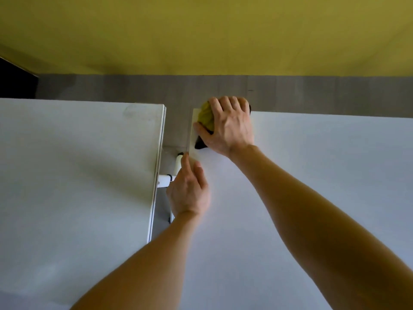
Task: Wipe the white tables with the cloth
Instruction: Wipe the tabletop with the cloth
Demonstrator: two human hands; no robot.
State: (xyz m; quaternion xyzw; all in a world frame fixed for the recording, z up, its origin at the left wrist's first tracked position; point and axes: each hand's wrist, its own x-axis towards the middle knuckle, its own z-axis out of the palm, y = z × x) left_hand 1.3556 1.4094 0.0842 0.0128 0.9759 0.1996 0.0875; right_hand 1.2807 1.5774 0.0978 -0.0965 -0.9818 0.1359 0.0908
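Two white tables stand side by side with a narrow gap between them: the left table (78,164) and the right table (312,175). My right hand (228,124) presses a bunched yellow-green cloth (206,117) onto the far left corner of the right table, fingers curled over it. A dark part of the cloth shows under the palm. My left hand (190,189) rests on the left edge of the right table, fingers curled over that edge.
In the gap between the tables show white table legs and tubes (169,175) above a grey floor (134,88). A yellow wall (201,34) rises behind the tables. A dark opening (15,81) sits at the far left.
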